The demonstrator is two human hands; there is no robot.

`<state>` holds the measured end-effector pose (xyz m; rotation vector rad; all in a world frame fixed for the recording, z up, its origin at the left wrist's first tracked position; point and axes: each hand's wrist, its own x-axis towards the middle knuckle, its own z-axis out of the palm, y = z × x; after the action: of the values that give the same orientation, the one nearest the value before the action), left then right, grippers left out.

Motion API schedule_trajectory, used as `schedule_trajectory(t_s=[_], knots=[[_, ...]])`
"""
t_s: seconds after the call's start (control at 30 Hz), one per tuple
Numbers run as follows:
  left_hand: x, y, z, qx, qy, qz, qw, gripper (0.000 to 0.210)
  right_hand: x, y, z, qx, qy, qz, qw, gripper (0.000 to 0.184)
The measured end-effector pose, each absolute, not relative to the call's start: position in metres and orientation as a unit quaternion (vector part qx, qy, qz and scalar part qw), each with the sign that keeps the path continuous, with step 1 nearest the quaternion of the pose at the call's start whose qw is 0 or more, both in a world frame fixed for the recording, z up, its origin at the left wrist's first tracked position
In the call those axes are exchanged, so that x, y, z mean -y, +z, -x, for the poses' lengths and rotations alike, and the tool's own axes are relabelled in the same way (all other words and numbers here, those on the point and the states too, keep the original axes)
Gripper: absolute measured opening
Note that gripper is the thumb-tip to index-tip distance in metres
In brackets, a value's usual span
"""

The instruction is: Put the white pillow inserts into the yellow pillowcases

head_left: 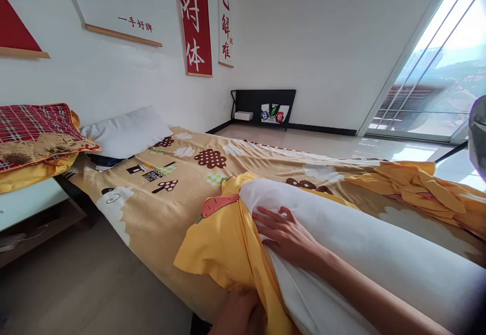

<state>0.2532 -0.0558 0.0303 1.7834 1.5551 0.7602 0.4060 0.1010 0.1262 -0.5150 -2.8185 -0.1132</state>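
Note:
A long white pillow (349, 223) lies across the near side of the bed, with its far-left end against a yellow pillowcase (212, 236) that has a red carrot print. My right hand (284, 236) rests on top of the pillow close to that end, its fingers stretched out over the white fabric. At the bottom edge, my left hand (241, 309) is closed on the pillowcase's near edge, and folds of yellow cloth partly hide its fingers. Some yellow fabric also shows behind the pillow.
A tan patterned sheet (152, 228) covers the bed. Crumpled yellow cloth (413, 185) lies at right. A white pillow (127, 135) and a red plaid pillow (38, 132) sit at the far left, by a bedside table (30, 203). A black panel (246, 103) leans on the wall.

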Motion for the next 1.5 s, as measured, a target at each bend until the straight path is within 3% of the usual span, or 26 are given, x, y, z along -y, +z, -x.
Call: schedule_trajectory(t_s=[0.13, 0.27, 0.43, 0.6, 0.67, 0.77, 0.87, 1.07, 1.33, 1.5], knots=[[0.056, 0.063, -0.251, -0.606, 0.315, -0.657, 0.318, 0.031, -0.096, 0.122, -0.405, 0.972, -0.047, 0.178, 0.149, 0.035], [0.049, 0.065, -0.264, -0.604, 0.298, -0.683, 0.283, 0.024, -0.085, 0.13, -0.406, 0.973, -0.027, 0.18, 0.14, 0.041], [0.065, 0.07, -0.214, -0.564, 0.306, -0.698, 0.318, 0.022, -0.051, 0.148, -0.405, 0.947, 0.097, 0.269, 0.15, 0.024], [0.061, 0.095, -0.108, -0.719, 0.489, -0.472, 0.144, 0.034, -0.026, 0.152, -0.388, 0.89, 0.225, 0.375, 0.132, 0.02], [0.046, 0.097, -0.09, -0.711, 0.478, -0.46, 0.233, 0.038, -0.025, 0.15, -0.378, 0.866, 0.289, 0.401, 0.079, 0.013], [0.021, 0.093, -0.098, -0.629, 0.415, -0.434, 0.493, 0.043, -0.027, 0.148, -0.367, 0.811, 0.423, 0.403, 0.03, 0.009], [0.001, 0.088, -0.118, -0.559, 0.442, -0.371, 0.595, 0.047, -0.032, 0.151, -0.365, 0.741, 0.537, 0.401, 0.046, 0.015], [-0.032, 0.094, -0.112, -0.543, 0.545, -0.299, 0.564, 0.039, -0.034, 0.169, -0.396, 0.64, 0.633, 0.424, 0.099, 0.03], [-0.057, 0.087, -0.086, -0.536, 0.575, -0.314, 0.532, 0.032, -0.002, 0.178, -0.459, 0.665, 0.563, 0.49, -0.019, 0.029], [-0.051, 0.077, -0.082, -0.537, 0.563, -0.33, 0.535, 0.037, -0.002, 0.183, -0.484, 0.633, 0.541, 0.548, 0.081, 0.058]])
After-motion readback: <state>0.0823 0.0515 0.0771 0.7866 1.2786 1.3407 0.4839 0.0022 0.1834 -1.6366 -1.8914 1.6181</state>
